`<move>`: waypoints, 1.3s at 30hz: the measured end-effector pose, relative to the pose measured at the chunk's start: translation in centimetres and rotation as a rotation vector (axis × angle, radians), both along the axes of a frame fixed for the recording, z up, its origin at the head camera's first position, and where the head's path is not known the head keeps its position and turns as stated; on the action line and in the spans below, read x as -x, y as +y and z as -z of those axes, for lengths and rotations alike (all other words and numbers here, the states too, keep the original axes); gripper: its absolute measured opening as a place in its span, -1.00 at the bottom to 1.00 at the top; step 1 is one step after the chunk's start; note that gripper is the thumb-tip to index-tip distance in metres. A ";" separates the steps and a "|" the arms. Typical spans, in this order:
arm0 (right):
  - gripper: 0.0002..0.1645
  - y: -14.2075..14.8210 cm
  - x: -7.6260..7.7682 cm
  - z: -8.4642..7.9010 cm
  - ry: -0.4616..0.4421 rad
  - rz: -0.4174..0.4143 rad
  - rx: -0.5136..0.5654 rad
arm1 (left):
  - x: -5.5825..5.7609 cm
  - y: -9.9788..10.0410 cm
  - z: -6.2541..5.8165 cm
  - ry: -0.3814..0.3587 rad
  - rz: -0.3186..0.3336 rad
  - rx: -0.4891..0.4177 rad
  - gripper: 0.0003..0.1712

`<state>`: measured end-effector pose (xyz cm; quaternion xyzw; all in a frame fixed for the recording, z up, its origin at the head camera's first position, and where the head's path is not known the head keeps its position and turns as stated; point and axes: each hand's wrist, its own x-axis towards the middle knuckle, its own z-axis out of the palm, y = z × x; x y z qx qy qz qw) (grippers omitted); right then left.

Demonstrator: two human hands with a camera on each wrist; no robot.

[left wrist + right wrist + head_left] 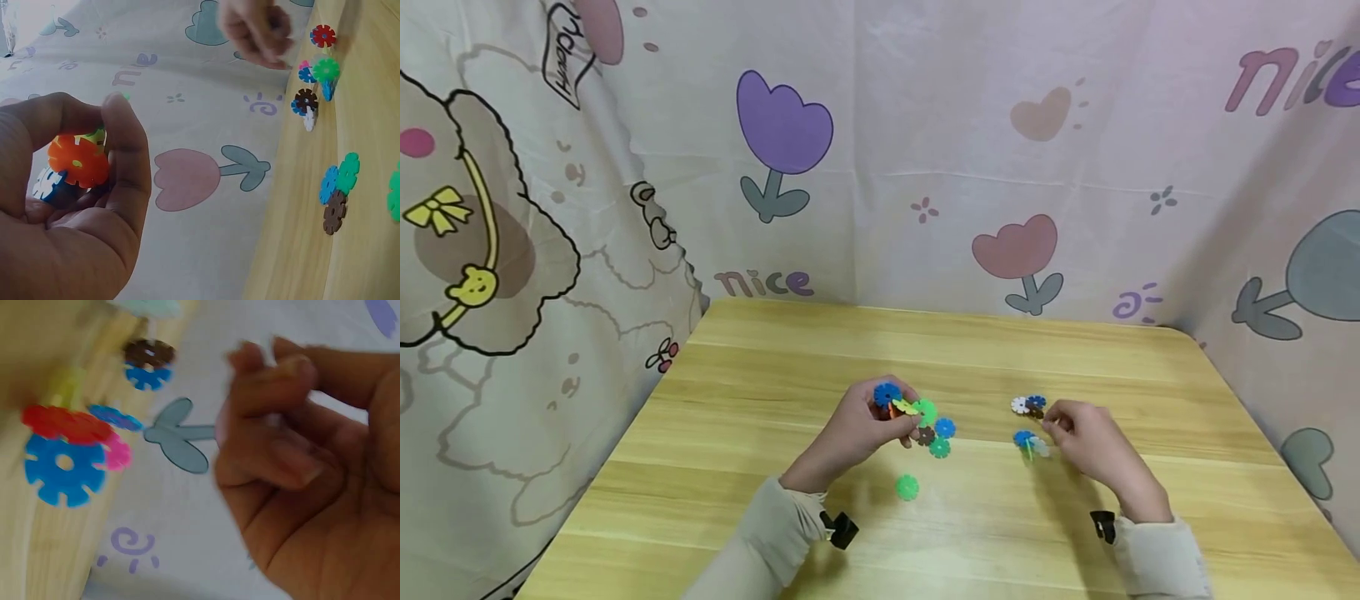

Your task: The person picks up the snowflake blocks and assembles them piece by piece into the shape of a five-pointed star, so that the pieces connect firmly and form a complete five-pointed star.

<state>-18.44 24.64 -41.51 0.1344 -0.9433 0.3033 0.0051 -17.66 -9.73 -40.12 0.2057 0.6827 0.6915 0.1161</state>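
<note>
Seemingly, you're assembling: below centre, your left hand [859,422] is gripping multicoloured, notched, round plastic discs [906,407]; lower right, your right hand [1087,437] is hovering, loosely curled, empty, likely needing to pinch another.

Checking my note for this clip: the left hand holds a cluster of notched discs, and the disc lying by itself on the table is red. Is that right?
Not quite: the disc lying by itself on the table is green, as the head view shows. The left hand does hold a cluster of notched discs.
</note>
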 end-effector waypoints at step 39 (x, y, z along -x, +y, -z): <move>-0.61 -11.8 -2.8 -1.2 0.472 -0.133 0.473 | -0.6 1.2 0.4 -0.021 0.070 -0.081 -0.77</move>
